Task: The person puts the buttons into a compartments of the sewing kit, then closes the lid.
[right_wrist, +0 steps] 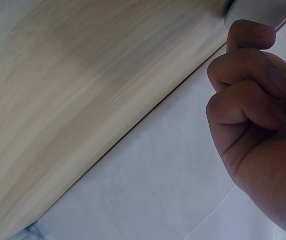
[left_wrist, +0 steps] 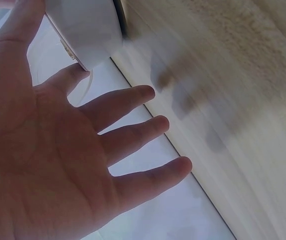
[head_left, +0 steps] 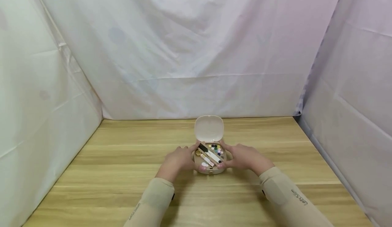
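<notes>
A small cream sewing kit box (head_left: 211,172) stands on the table, its rounded lid (head_left: 209,128) raised at the back. Inside it a tan tray (head_left: 199,160) carries colourful buttons (head_left: 215,148), a black-and-white slim tool (head_left: 210,154) lying diagonally, a pale stick-like item (head_left: 207,160) and a small gold round piece (head_left: 198,153). My left hand (head_left: 180,159) holds the box's left side between thumb and index finger; the left wrist view shows its other fingers stretched out. On the opposite side my right hand (head_left: 245,155) grips with thumb and index finger, the others curled in the right wrist view.
The wood-grain table (head_left: 128,159) extends to both sides and in front of the box. White cloth hangs behind as a back curtain (head_left: 196,50), with more cloth along the left (head_left: 39,118) and right (head_left: 352,84).
</notes>
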Motion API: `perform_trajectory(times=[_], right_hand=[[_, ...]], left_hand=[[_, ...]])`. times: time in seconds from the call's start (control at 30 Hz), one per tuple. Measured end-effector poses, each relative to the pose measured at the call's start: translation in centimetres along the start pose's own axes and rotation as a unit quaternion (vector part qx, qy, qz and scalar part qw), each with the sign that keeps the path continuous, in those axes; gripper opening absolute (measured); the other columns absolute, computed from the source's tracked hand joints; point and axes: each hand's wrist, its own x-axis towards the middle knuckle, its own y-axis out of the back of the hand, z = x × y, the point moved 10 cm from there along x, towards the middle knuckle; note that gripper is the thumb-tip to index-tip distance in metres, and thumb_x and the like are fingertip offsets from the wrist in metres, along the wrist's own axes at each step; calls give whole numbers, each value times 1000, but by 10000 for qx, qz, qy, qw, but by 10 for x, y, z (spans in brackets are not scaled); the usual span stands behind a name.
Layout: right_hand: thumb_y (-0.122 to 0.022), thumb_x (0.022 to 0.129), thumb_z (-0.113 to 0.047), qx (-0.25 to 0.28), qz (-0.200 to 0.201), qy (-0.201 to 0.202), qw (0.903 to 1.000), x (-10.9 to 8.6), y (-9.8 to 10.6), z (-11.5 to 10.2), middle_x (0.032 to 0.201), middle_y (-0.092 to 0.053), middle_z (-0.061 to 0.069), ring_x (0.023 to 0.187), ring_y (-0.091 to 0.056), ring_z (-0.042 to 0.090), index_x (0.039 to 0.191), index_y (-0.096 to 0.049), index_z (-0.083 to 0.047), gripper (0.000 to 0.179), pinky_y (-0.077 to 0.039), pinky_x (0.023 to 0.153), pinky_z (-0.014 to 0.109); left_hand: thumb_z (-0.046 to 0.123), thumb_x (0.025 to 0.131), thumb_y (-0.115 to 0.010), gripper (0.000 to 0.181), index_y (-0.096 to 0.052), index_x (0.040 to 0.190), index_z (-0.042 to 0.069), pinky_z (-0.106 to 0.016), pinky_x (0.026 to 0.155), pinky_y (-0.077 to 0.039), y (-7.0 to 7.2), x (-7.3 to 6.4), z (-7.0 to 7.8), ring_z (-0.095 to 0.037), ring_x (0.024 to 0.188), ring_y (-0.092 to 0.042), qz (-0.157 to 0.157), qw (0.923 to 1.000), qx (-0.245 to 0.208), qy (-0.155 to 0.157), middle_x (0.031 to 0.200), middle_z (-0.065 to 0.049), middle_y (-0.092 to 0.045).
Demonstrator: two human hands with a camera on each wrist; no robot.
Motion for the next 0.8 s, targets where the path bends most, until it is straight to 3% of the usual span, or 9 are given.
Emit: perform_trajectory(times=[0.43,0.8], right_hand=[[-73,83,-77,88,-116,-28,9999,5,-2,0,145,-64,30,130,-66,45,170,-29,-26,110,-55,104,66],[-73,83,-77,50,-180,-108,9998,12,1,1,148,-60,33,132,-63,50,170,-28,-25,111,-54,104,68]], left_hand=[[68,75,-87,110,-30,166,46,-70,116,-43,2,0,-2,-46,152,-46,-77,9999,-19,72,162,-21,-52],[65,77,-87,108,-29,167,45,-70,120,-38,7,5,0,-46,153,-45,-170,9997,-96,118,163,-21,-49]])
